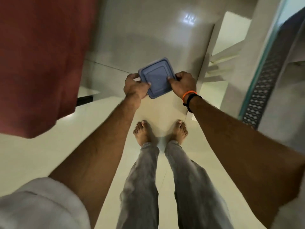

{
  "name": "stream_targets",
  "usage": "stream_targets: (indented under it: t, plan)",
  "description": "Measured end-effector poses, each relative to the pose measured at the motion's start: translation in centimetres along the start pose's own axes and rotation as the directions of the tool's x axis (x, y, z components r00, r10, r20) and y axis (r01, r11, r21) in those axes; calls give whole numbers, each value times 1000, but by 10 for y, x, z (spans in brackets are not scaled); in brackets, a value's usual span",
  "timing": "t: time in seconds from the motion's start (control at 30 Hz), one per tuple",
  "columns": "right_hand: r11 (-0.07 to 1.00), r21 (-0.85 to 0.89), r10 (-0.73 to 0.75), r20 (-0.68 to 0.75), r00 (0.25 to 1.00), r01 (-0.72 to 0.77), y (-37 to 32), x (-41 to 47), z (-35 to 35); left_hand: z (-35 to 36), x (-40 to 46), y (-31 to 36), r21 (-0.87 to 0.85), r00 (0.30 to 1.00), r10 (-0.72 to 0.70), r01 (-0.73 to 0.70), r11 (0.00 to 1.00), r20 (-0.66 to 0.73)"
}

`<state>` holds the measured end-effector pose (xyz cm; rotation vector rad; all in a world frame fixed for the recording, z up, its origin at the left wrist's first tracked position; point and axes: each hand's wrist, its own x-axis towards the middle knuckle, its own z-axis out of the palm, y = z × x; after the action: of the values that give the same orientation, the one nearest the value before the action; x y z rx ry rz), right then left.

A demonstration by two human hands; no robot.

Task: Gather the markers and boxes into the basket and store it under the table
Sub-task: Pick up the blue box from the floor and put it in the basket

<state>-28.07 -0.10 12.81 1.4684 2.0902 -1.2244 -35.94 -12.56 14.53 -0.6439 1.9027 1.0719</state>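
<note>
Pale tiled floor (49, 154), person standing with a blue box (156, 76).
Left hand (134, 87) and right hand (183, 81) grip opposite edges, keeping it level for carrying; no basket visible.

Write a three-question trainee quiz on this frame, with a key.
1. True or false: both hands hold the blue box.
2. Which wrist wears the orange band? A) left B) right
3. Fill in: the person stands barefoot on the ____.

Key:
1. True: the left hand and right hand grip opposite edges of the box.
2. B.
3. Floor.
</note>
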Motion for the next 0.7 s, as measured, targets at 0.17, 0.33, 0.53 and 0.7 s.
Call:
stream_targets:
  t: [0.17, 0.33, 0.53, 0.7]
  plan:
    - [999, 48, 10, -41, 999, -8, -32, -84, -66, -27, -59, 19, -2, 999, 46, -46, 999, -5]
    - [993, 111, -15, -111, 994, 27, -44, -152, -128, -33, -139, 47, 27, 989, 133, -135, 990, 65]
    - [982, 186, 22, -205, 979, 16, -11, -195, -197, 7, -205, 57, 86, 966, 191, -208, 974, 172]
    - [973, 225, 103, -253, 962, -45, 41, -200, -240, 65, -239, 44, 166, 949, 219, -260, 951, 228]
